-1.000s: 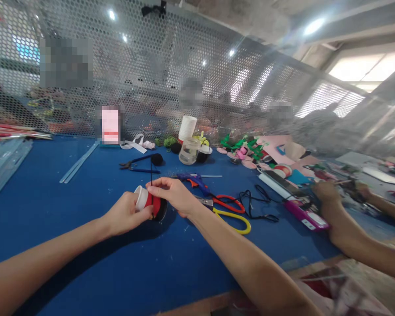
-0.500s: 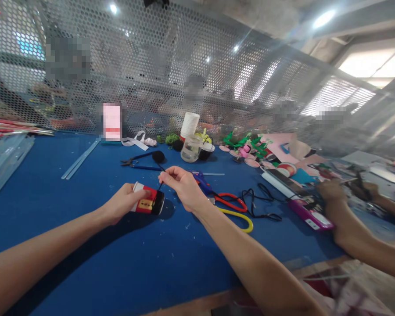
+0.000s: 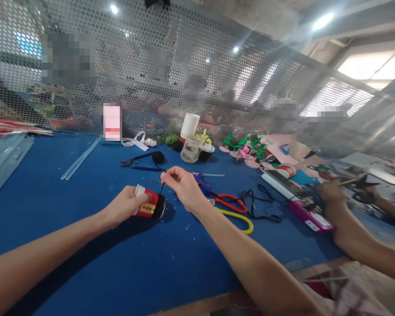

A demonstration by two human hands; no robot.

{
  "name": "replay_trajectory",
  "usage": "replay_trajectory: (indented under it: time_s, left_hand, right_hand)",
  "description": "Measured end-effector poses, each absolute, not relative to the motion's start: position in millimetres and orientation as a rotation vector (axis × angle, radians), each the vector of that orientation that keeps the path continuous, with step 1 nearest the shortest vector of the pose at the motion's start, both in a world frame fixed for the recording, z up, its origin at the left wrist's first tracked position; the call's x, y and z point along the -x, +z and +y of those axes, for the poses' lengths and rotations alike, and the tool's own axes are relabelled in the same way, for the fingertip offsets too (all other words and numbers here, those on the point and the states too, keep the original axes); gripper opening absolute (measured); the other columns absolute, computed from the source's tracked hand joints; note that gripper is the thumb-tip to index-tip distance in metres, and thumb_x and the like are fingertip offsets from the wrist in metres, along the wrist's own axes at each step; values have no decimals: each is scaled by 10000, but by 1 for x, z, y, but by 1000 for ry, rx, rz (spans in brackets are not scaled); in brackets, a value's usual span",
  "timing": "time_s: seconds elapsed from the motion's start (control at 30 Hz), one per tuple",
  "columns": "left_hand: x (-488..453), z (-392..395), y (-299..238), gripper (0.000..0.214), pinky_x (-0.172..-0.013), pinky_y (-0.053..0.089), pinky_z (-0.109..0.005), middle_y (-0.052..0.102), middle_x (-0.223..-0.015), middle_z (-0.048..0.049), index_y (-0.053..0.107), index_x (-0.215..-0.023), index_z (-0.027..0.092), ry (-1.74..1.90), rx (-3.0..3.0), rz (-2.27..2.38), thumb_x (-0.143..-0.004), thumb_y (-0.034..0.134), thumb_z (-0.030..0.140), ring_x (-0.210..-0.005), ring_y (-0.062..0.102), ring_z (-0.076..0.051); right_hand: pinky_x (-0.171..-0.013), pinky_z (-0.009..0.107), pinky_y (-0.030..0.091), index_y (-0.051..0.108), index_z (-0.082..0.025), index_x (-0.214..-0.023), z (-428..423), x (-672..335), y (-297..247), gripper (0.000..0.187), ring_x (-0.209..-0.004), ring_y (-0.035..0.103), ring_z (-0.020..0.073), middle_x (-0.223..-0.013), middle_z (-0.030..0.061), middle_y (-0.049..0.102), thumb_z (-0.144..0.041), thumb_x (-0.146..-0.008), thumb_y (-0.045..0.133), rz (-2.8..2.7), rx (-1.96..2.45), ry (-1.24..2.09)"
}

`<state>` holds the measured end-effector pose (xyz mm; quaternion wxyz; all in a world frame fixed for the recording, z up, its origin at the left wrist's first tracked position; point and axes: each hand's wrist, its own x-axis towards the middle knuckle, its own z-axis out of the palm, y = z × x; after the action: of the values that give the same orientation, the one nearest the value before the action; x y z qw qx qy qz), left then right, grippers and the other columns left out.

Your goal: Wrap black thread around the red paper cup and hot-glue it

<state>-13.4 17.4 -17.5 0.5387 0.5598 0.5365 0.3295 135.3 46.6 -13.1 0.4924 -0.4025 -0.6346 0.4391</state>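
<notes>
My left hand is closed around a small paper cup, tipped on its side above the blue table. The cup has a white end, a red middle with a gold label, and black yarn wound around its right end. From that black band a strand of black yarn rises to my right hand, which pinches it between thumb and fingers. A ball of black yarn lies just beyond, by a pair of pliers with dark blue handles.
Scissors with red and yellow handles and a blue glue gun lie right of my right hand. A clear jar and stacked white cups stand behind. A co-worker's arm reaches in at right, beside a purple power strip.
The cup and my left hand have shifted very slightly right and down. My right hand has barely moved and still pinches the yarn. At right, the co-worker's hands have moved a little.
</notes>
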Motion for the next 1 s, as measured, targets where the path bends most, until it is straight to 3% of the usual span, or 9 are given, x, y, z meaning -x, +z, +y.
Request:
replay_trajectory:
  time_s: [0.27, 0.6, 1.0]
  left_hand:
    - [15, 11, -18, 229, -399, 240, -183, 391, -435, 58, 465, -511, 131, 825, -1539, 1183, -616, 505, 331, -415, 315, -51]
    - [13, 4, -14, 207, -430, 329, -183, 463, -481, 32, 520, -563, 125, 874, -1477, 1141, -587, 534, 330, -443, 374, -65]
    - [15, 3, -15, 234, -386, 251, -176, 359, -441, 52, 431, -474, 149, 880, -1659, 1154, -618, 506, 318, -412, 282, -53]
  right_hand:
    - [-584, 237, 366, 486, -163, -609, 48, -134, -15, 171, -564, 476, 97, -592, -16, 535, -313, -673, 540, -1541, 1020, 1087]
    - [-551, 227, 353, 495, -155, -608, 46, -132, -17, 178, -531, 454, 86, -581, -21, 526, -315, -670, 540, -1581, 1073, 1113]
    - [-532, 227, 337, 490, -157, -607, 44, -129, -21, 185, -524, 435, 87, -576, -29, 500, -324, -659, 548, -1606, 1126, 1149]
